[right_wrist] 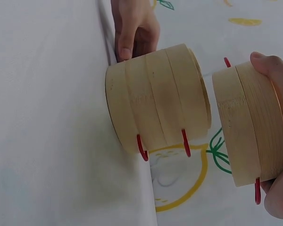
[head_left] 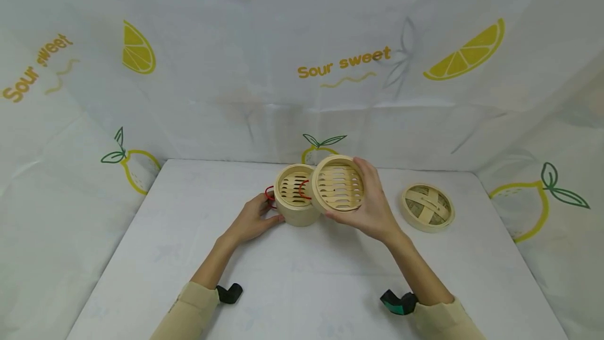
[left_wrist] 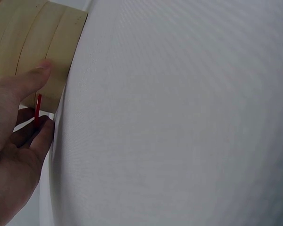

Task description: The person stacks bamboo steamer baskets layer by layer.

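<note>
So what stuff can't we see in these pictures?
Inside the lower part of the steamer stack: head view, hidden by its walls and top.
The far side of the raised basket: head view, hidden by the basket itself.
Under the round lid: head view, covered by it.
Part of the right hand: right wrist view, cut off by the edge.

White table [head_left: 292, 282], flat top. Directly on it: bamboo steamer stack [head_left: 301, 218], upright, near 12 o'clock; round bamboo lid [head_left: 428, 208], 2 o'clock, apart from stack.
</note>
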`<state>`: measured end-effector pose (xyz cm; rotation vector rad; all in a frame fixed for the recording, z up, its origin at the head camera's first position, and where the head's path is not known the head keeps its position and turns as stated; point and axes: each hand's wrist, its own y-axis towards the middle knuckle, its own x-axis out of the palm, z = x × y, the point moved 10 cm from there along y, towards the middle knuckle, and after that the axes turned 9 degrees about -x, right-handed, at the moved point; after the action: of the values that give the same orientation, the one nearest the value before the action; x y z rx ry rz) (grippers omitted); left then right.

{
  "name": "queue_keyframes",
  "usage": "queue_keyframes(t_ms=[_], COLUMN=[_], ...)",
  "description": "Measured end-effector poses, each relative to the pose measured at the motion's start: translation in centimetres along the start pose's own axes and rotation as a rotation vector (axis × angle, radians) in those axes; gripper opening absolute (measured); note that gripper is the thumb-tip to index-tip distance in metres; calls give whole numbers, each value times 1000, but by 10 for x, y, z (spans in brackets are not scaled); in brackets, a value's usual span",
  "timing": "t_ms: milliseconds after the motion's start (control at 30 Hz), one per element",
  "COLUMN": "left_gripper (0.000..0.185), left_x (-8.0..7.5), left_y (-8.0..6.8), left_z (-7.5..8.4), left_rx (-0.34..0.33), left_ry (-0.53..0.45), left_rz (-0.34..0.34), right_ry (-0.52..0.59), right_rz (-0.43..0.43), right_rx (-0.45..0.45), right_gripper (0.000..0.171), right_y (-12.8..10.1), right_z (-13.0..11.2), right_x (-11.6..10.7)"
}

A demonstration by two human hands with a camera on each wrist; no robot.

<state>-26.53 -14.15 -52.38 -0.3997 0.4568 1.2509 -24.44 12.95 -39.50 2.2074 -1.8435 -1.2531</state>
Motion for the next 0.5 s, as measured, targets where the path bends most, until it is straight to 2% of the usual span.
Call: queue_keyframes(t_ms=[500], left_gripper=[70], left_x=[-1], left_y=[-1], left_z=[2], left_rx=[10], left_ry=[2], left_rz=[-1], right_ry=[42], right_rz=[-19], right_rx=[-28], right_gripper=[135], right_y=[8], right_z=[-11], right_x=[19])
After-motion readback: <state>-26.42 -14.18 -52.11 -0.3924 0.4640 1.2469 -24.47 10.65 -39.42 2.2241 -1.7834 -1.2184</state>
